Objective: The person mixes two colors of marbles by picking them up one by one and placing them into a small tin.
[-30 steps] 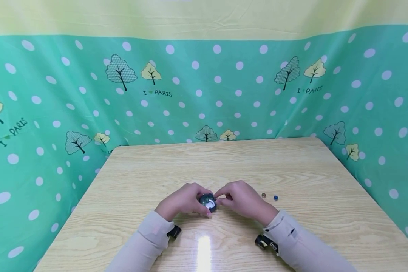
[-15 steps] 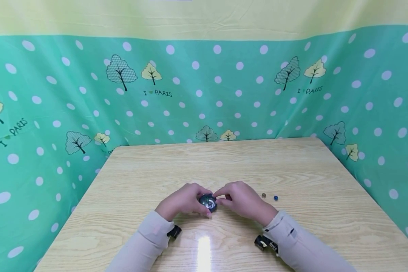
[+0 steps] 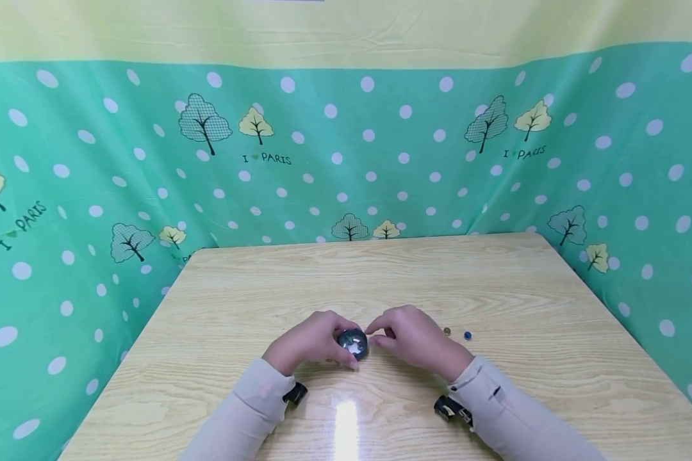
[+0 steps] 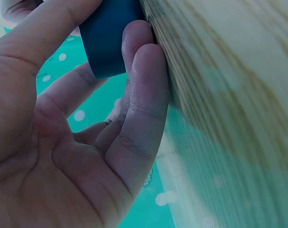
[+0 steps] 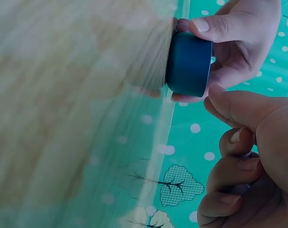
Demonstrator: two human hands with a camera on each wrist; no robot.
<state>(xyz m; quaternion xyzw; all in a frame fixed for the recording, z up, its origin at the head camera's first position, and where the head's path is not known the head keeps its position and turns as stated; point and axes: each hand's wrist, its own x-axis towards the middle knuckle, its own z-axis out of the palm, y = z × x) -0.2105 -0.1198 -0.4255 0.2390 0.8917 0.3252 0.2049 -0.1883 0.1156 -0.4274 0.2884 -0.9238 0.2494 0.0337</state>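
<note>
Left hand (image 3: 316, 339) grips the blue cylinder (image 3: 353, 342), its white patch (image 3: 355, 347) smaller than before; right hand (image 3: 409, 336), half-curled, looks empty.

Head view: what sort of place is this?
Probably a staged tabletop filming spot: a wood-grain table, a dotted green tree-print curtain behind and beside it, and black wrist cameras at both cuffs.

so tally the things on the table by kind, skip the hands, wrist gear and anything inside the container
Round dark blue container: 1
Small pieces, brown piece and blue piece: 2
Total: 3
</note>
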